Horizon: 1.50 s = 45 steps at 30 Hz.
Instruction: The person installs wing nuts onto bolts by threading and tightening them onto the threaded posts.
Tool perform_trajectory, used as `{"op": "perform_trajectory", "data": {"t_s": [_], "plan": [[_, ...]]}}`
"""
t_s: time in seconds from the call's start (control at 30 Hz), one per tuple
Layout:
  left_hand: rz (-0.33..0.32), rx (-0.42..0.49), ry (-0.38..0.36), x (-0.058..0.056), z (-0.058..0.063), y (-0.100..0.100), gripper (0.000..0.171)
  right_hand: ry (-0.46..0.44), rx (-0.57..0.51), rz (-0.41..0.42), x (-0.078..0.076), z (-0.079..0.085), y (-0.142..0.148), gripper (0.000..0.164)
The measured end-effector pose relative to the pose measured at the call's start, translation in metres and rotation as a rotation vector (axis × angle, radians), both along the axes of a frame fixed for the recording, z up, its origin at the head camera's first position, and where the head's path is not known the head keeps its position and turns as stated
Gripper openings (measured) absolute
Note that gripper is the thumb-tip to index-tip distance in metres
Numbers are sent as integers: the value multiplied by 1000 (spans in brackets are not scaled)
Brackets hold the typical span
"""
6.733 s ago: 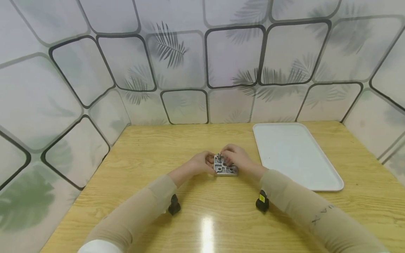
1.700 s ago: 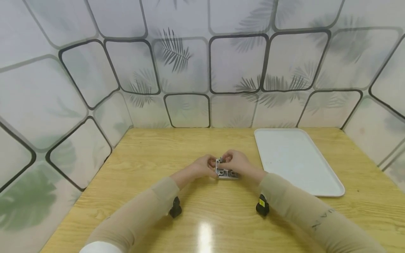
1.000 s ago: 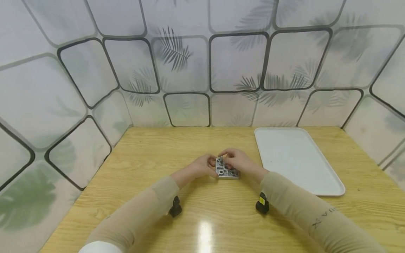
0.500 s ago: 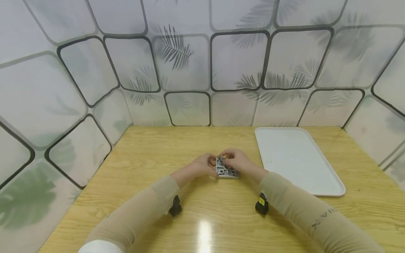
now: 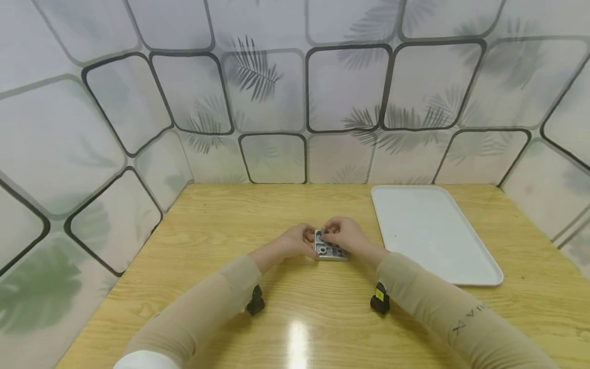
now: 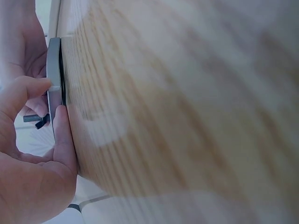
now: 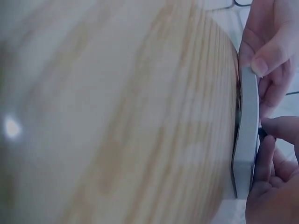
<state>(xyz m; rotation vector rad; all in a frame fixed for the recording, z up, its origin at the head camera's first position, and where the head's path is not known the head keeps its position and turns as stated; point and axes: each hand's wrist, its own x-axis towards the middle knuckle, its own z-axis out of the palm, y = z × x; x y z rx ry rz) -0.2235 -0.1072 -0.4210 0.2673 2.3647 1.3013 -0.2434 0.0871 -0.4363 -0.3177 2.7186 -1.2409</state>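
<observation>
A rectangular grey metal plate (image 5: pixel 330 251) with ring-shaped bosses and raised ribs lies on the table in front of me. My left hand (image 5: pixel 296 241) holds its left side, thumb on the near edge and fingers behind. A threaded bolt (image 6: pixel 32 118) stands up from the plate's far left part, with a small dark tilted piece (image 6: pixel 42 122) around its lower end. My right hand (image 5: pixel 346 234) reaches over the plate from the right and pinches at the bolt between thumb and forefinger. Its fingers hide part of the plate's right side.
A white rectangular tray (image 5: pixel 433 230) lies right of my hands on the wooden table (image 5: pixel 230 215). A patterned curtain-like wall (image 5: pixel 345 87) borders the table at the back and sides. Black wrist cameras (image 5: pixel 255 301) hang under both sleeves.
My right thumb and fingers have repeatedly shifted around the bolt; the thumb now comes across its lower part. The left hand keeps its hold, and the plate stays in place.
</observation>
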Motion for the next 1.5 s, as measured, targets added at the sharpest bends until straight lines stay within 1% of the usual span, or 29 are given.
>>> {"op": "perform_trajectory", "data": {"t_s": [0.13,0.33,0.53,0.6,0.67,0.8,0.9,1.0,1.13,1.3,1.5], "plan": [[3,5,-3,0,-1,0,77,20,51,-38,5,2,-5,25],[10,7,-3,1,-4,-1,78,57,134,-73,12,8,-13,18],[21,13,-1,1,-5,-2,78,77,206,-84,12,10,-18,19],[23,18,-2,1,-5,-2,79,80,199,-60,10,10,-16,22],[22,25,-6,1,-5,-2,79,72,167,-30,8,9,-12,26],[15,29,-6,0,-6,-2,79,9,7,49,6,9,-2,30],[13,24,-1,-1,-6,-1,78,-48,-130,87,6,10,4,32],[12,16,5,-1,-6,0,78,-69,-190,100,6,12,7,36],[15,8,7,-2,-5,0,78,-64,-156,96,4,11,6,35],[18,9,3,-2,-5,1,79,-41,-89,102,1,4,6,33],[13,19,-3,-1,-4,1,80,-27,-34,85,0,1,5,33]]}}
